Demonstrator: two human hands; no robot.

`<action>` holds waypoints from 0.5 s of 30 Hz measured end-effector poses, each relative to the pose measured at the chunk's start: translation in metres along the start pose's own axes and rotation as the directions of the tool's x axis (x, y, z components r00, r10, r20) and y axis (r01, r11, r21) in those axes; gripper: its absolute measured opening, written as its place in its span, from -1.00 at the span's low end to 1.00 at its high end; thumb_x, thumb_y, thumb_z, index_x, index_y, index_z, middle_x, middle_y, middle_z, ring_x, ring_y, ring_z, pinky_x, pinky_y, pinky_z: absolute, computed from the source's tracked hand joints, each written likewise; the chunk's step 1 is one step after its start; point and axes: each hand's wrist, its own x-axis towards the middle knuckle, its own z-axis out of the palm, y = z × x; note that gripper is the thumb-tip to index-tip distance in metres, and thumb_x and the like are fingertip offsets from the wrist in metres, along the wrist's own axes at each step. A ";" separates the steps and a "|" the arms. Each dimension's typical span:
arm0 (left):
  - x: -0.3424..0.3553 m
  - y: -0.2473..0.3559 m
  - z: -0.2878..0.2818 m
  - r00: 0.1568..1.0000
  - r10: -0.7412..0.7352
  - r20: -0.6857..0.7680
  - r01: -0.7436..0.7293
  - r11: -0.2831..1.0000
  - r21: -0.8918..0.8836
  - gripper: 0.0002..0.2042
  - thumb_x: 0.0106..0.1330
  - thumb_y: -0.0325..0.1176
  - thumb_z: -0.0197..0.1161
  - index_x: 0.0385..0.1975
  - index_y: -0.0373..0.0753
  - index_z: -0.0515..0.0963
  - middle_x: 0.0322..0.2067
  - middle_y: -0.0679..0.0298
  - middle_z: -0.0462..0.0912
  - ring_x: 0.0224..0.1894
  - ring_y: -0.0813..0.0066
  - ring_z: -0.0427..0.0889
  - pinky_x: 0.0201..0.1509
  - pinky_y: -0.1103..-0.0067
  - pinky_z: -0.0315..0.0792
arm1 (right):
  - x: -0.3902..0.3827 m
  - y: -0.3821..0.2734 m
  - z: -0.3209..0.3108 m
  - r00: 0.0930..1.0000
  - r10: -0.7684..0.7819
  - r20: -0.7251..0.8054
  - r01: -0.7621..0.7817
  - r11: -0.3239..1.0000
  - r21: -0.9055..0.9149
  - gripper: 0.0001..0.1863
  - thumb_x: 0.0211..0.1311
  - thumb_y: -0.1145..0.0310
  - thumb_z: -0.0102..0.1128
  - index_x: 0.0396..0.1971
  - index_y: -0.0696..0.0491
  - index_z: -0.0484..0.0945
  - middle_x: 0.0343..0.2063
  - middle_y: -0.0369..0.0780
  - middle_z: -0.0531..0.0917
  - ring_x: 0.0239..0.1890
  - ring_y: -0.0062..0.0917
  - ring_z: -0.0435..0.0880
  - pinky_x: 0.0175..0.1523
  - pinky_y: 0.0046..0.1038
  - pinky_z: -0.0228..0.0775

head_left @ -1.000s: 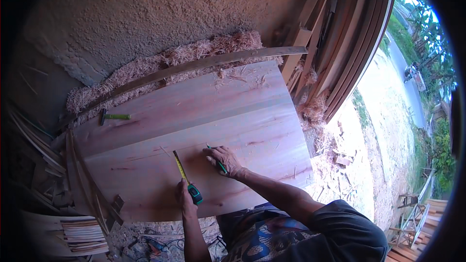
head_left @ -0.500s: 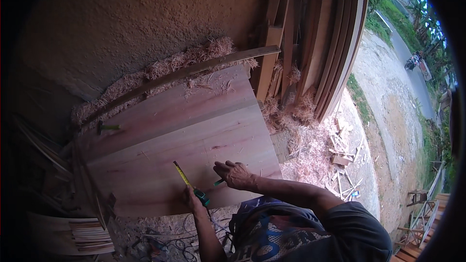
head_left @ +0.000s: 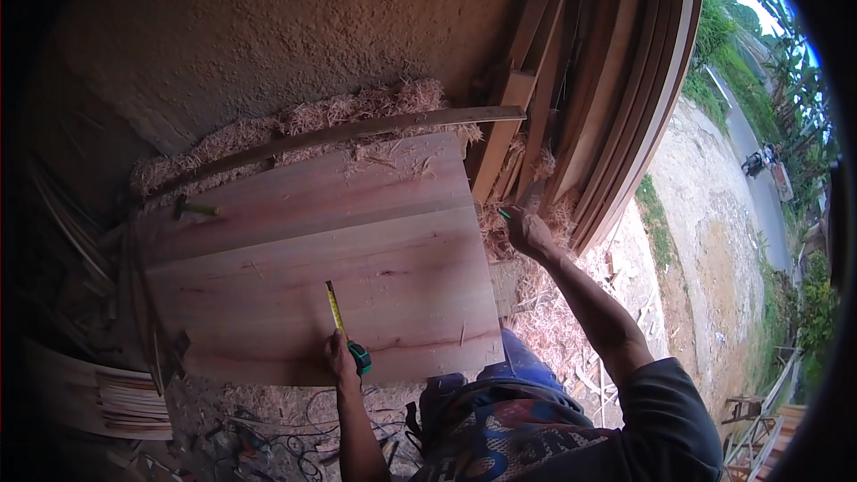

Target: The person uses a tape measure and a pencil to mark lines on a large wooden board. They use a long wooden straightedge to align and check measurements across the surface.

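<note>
My left hand (head_left: 338, 359) is closed round a green and black tape measure (head_left: 360, 359) at the near edge of a wide wooden panel (head_left: 402, 277). A short length of its yellow blade (head_left: 336, 311) sticks out over the panel. Just beyond the panel's far right corner, my right hand (head_left: 533, 236) is closed on a thin green pencil-like stick (head_left: 505, 213), whose end shows past the fingers. A pale joint line runs lengthwise across the panel, and loose shavings lie on its far part.
A hammer (head_left: 198, 208) with a green handle lies at the panel's left. A long wooden strip (head_left: 357, 129) runs along the far side, before shavings and a rough wall. Tall boards (head_left: 616, 80) lean at the right. Cables (head_left: 308, 437) and tools litter the floor nearby.
My right hand has moved away and to the right, from above the panel to beyond its far right corner, carrying the green stick. The tape measure has shifted slightly left with my left hand.
</note>
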 end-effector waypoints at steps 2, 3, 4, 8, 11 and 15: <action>0.000 -0.010 0.020 0.997 0.013 0.081 -0.019 0.997 0.077 -0.70 0.45 -0.16 0.16 -0.48 -0.22 0.47 -0.61 0.40 0.46 -0.63 0.64 0.42 -0.59 0.66 0.28 | 0.007 -0.025 0.014 0.992 0.062 0.112 -0.095 0.943 0.318 -0.68 0.37 0.24 0.00 -0.04 0.09 0.60 -0.54 -0.04 0.63 -0.44 -0.30 0.65 -0.35 -0.28 0.42; -0.005 -0.013 0.038 0.992 0.005 0.124 -0.028 0.982 0.187 -0.68 0.44 -0.16 0.16 -0.52 -0.23 0.48 -0.61 0.40 0.47 -0.60 0.66 0.43 -0.56 0.64 0.28 | 0.008 -0.040 0.021 0.977 0.088 0.193 -0.153 0.921 0.357 -0.69 0.39 0.21 0.00 -0.14 0.12 0.60 -0.58 -0.09 0.60 -0.50 -0.41 0.56 -0.37 -0.28 0.36; -0.012 -0.018 0.066 0.989 -0.005 0.147 -0.025 0.980 0.199 -0.68 0.44 -0.17 0.16 -0.50 -0.25 0.52 -0.62 0.42 0.47 -0.59 0.67 0.40 -0.51 0.62 0.28 | 0.010 -0.037 0.036 0.982 0.007 0.187 -0.080 0.919 0.386 -0.65 0.41 0.14 0.02 -0.19 0.13 0.61 -0.58 -0.11 0.60 -0.50 -0.41 0.56 -0.37 -0.28 0.37; -0.029 -0.027 0.151 0.983 0.007 0.183 -0.038 0.985 0.168 -0.67 0.41 -0.16 0.16 -0.52 -0.28 0.55 -0.62 0.41 0.49 -0.54 0.68 0.40 -0.43 0.60 0.29 | 0.034 -0.074 0.052 0.845 -0.052 0.532 -0.325 0.741 0.587 -0.53 0.31 -0.02 0.20 -0.23 0.16 0.65 -0.58 -0.24 0.61 -0.54 -0.63 0.50 -0.47 -0.47 0.33; -0.027 -0.035 0.200 0.985 0.078 0.151 -0.120 0.947 0.297 -0.65 0.40 -0.14 0.17 -0.50 -0.33 0.54 -0.62 0.31 0.53 -0.52 0.61 0.48 -0.40 0.55 0.37 | 0.064 -0.060 0.065 0.777 -0.107 0.620 -0.388 0.694 0.606 -0.52 0.28 -0.04 0.24 -0.25 0.17 0.66 -0.57 -0.31 0.61 -0.58 -0.68 0.48 -0.51 -0.54 0.32; -0.015 -0.020 0.224 1.000 0.024 0.020 -0.030 0.864 0.503 -0.60 0.37 -0.03 0.16 -0.44 -0.31 0.58 -0.54 0.14 0.64 -0.47 0.32 0.63 -0.32 0.44 0.45 | 0.104 -0.058 0.074 0.702 -0.061 0.710 -0.505 0.660 0.556 -0.64 0.20 0.09 0.32 -0.35 0.15 0.67 -0.57 -0.29 0.60 -0.65 -0.66 0.47 -0.64 -0.58 0.20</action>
